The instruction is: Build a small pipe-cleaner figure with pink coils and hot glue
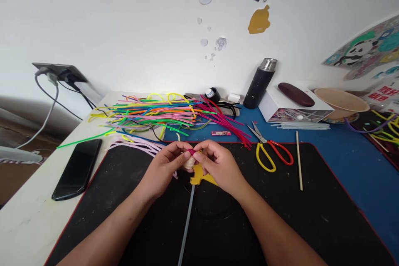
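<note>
Both my hands meet over the black mat, fingertips pinched on a small craft piece [189, 162] with a cream, coiled body and a magenta top. My left hand [166, 164] grips it from the left, thumb against the magenta part. From the other side, my right hand [218, 166] pinches the same piece with thumb and forefinger. Just beneath them lies a yellow glue gun [197, 173], partly covered by my right hand. A long translucent glue stick [187, 224] runs from it toward me.
Behind my hands lies a pile of coloured pipe cleaners [156, 112]. Scissors [264, 145] and a wooden stick [299, 160] rest on the right of the mat [124, 199]. A phone [77, 168] is at left. A black flask [260, 83], a white box [274, 108] and a bowl [341, 99] stand behind.
</note>
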A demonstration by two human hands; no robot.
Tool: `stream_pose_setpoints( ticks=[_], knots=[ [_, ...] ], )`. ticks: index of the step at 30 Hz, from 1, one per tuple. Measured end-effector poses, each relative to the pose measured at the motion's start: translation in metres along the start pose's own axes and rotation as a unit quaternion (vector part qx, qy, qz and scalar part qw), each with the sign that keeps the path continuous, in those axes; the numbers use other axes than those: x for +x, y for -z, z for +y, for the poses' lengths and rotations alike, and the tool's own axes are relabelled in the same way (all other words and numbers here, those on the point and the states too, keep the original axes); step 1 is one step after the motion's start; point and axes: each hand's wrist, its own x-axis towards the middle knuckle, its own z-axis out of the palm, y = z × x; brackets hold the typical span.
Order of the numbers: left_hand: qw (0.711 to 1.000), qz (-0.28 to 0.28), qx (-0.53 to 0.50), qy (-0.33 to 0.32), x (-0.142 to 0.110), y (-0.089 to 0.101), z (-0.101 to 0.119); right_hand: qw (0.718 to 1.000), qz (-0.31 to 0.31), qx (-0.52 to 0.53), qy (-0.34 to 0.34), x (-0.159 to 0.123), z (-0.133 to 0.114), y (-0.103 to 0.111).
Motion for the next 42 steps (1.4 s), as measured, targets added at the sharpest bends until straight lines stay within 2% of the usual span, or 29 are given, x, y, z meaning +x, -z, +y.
stream_pose_setpoints(
  ticks=[7, 14, 22, 31, 42],
  knots=[
    [0.998, 0.026, -0.052, 0.009, 0.0001, -0.0018, 0.0023, 1.0, 0.014, 0.022, 0.0, -0.0003, -0.0025, 0.0003],
    [0.998, 0.032, -0.052, 0.0, 0.001, -0.0007, 0.0007, 1.0, 0.013, 0.024, -0.004, -0.0007, -0.002, -0.0003],
    [1.0, 0.01, -0.029, -0.007, -0.0007, -0.002, 0.0019, 0.999, 0.026, -0.039, 0.021, -0.0012, 0.0059, -0.0031],
    [0.998, -0.024, -0.05, 0.025, -0.0022, -0.0016, 0.0041, 1.0, 0.015, 0.008, -0.001, -0.0001, 0.0011, -0.0023],
    [0.997, -0.062, -0.041, 0.028, -0.001, 0.0041, 0.0064, 0.999, -0.001, 0.041, -0.01, -0.0005, 0.0028, -0.004]
  ],
)
